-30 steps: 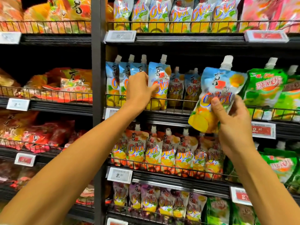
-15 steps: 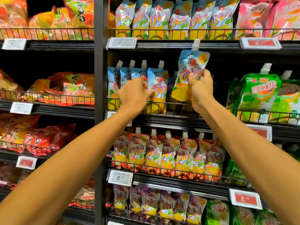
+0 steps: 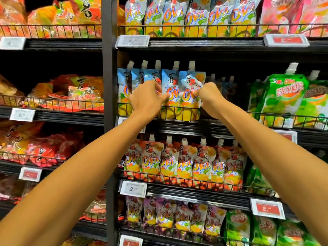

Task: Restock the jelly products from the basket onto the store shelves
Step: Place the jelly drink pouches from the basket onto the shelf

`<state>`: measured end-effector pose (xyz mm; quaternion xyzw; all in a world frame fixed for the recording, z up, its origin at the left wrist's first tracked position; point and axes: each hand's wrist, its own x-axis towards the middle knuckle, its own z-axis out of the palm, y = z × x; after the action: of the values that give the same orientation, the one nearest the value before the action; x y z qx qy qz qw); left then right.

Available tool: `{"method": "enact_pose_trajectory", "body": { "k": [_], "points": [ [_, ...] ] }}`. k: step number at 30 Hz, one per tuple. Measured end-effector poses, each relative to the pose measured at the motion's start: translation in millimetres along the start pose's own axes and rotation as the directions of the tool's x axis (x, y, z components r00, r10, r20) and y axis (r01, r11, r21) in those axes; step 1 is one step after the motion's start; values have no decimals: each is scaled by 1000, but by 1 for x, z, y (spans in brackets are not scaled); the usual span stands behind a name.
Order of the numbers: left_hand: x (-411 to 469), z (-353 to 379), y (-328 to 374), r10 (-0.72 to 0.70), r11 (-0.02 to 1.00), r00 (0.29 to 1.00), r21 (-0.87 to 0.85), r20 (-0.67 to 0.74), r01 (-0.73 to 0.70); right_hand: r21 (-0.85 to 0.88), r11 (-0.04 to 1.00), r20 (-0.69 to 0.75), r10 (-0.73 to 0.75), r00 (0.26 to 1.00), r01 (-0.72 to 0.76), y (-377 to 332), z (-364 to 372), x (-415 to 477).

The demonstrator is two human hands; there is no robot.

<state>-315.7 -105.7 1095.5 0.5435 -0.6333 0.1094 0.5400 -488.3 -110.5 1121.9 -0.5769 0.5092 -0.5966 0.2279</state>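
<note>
A blue and yellow jelly pouch (image 3: 190, 96) with a white spout stands upright at the right end of a front row of matching pouches (image 3: 137, 80) behind the wire rail of the second shelf (image 3: 230, 115). My right hand (image 3: 208, 98) pinches this pouch's right edge. My left hand (image 3: 148, 100) grips the neighbouring pouch (image 3: 171, 93) to its left, fingers curled on its front. The basket is out of view.
Green pouches (image 3: 284, 100) fill the right of the same shelf, with a dark gap and more blue pouches (image 3: 223, 86) behind. Orange pouches (image 3: 184, 162) stand one shelf down, yellow ones (image 3: 191, 15) above. A black upright post (image 3: 108, 103) separates bagged jelly (image 3: 83, 93) on the left.
My right hand brought the blue pouch down from mid-air and set it upright behind the rail, beside the row. My left hand stayed on the neighbouring pouch.
</note>
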Motion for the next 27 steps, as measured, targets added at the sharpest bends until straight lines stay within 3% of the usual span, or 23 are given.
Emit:
{"method": "enact_pose_trajectory", "body": {
  "k": [6, 9, 13, 16, 19, 22, 24, 27],
  "points": [
    [-14, -6, 0, 25, 998, 999, -51, -40, -27, -157, 987, -85, -59, 995, 46, 0, -1, -15],
    [-30, -11, 3, 22, 994, 998, -110, -51, -27, -118, 983, -176, -162, 971, 143, 6, -8, -29],
    [-71, -1, 6, -19, 979, 999, -204, 27, 24, -69, 929, -293, -368, 882, 364, 27, -19, -76],
    [-120, 18, -2, -49, 967, 988, -239, 149, 84, -17, 930, -247, -359, 900, 367, 65, -18, -121],
    [-186, 52, -24, -99, 936, 942, -293, 320, 198, 101, 985, -189, -118, 975, 138, 132, -15, -167],
    [-270, 85, -55, -177, 913, 840, -232, 514, 335, 97, 981, -166, 183, 969, -168, 214, -14, -226],
    [-338, 101, -76, -206, 894, 733, -180, 649, 410, 66, 913, -136, 407, 903, -402, 276, -13, -275],
    [-433, 117, -107, -267, 844, 527, -68, 807, 532, 55, 736, -86, 676, 731, -675, 357, -15, -350]
  ]
}}
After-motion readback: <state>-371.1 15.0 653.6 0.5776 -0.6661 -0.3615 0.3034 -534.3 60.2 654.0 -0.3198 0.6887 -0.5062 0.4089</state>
